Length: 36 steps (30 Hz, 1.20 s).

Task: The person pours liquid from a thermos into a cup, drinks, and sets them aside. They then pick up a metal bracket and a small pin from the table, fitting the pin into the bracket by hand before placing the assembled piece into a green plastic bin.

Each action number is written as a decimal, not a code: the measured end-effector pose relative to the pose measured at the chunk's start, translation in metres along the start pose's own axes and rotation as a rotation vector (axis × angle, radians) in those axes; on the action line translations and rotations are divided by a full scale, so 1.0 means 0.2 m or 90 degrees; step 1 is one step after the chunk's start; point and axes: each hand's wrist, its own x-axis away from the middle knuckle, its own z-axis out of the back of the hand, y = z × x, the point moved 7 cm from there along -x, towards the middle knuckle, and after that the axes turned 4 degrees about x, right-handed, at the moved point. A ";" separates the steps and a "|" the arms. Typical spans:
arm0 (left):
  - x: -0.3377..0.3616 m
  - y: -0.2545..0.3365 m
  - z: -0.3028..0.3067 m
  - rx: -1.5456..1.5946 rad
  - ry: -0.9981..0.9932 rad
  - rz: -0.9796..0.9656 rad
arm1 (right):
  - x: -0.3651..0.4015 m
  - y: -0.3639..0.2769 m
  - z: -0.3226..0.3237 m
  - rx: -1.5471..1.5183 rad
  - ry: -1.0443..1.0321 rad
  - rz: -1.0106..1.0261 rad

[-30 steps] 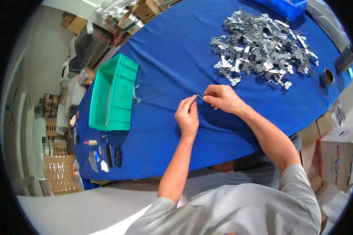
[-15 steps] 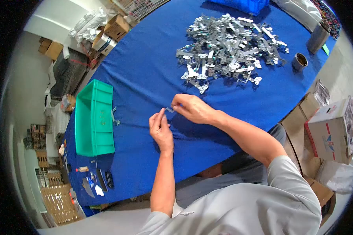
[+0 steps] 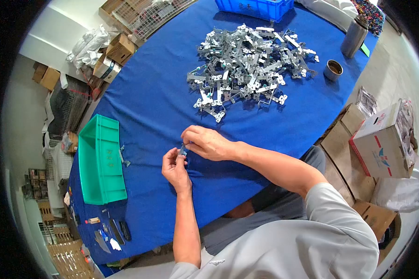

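Observation:
A small metal bracket [image 3: 182, 151] is held between my two hands above the blue cloth [image 3: 144, 100]. My left hand [image 3: 176, 173] pinches its lower end between thumb and fingers. With bent fingers, my right hand [image 3: 206, 142] grips the upper end; the fingers cover much of the piece. Beyond the hands lies a big heap of similar metal brackets [image 3: 249, 67], some with small green parts. To the left stands a green plastic bin [image 3: 111, 160], and a couple of small metal pieces [image 3: 124, 157] rest beside its right wall.
A blue crate [image 3: 256, 10] stands at the far edge. Right of the heap are a steel flask [image 3: 354, 37] and a cup [image 3: 333, 70]. Small tools [image 3: 116, 231] lie near the front left corner. A cardboard box [image 3: 379, 139] sits right of the table.
The view has shifted, so the table contents appear further left. My hands have come closer together, and the bracket now stands more upright between them.

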 end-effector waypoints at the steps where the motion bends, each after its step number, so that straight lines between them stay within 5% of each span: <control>1: 0.00 0.00 -0.01 -0.004 -0.004 -0.003 | 0.00 0.00 0.01 -0.006 -0.006 -0.013; 12: 0.00 0.03 0.00 0.056 -0.006 -0.011 | 0.01 0.06 -0.04 -0.037 -0.081 -0.037; 15: -0.01 0.02 0.02 0.075 -0.025 -0.020 | 0.01 0.11 -0.06 -0.099 -0.158 -0.153; 20: 0.00 0.03 -0.01 -0.011 -0.009 -0.023 | 0.02 0.10 -0.09 -0.120 -0.201 -0.171; 24: 0.00 0.05 -0.07 -0.017 -0.098 -0.027 | 0.02 0.05 -0.11 -0.134 -0.254 -0.142; 30: 0.00 0.06 -0.06 0.014 -0.062 -0.019 | 0.01 0.02 -0.08 -0.159 -0.227 -0.106; 33: 0.00 0.01 -0.03 0.008 -0.042 -0.010 | 0.05 0.11 -0.08 -0.306 -0.163 -0.325; 36: -0.01 -0.01 -0.02 -0.028 -0.045 -0.028 | 0.02 0.10 -0.04 -0.250 -0.202 -0.335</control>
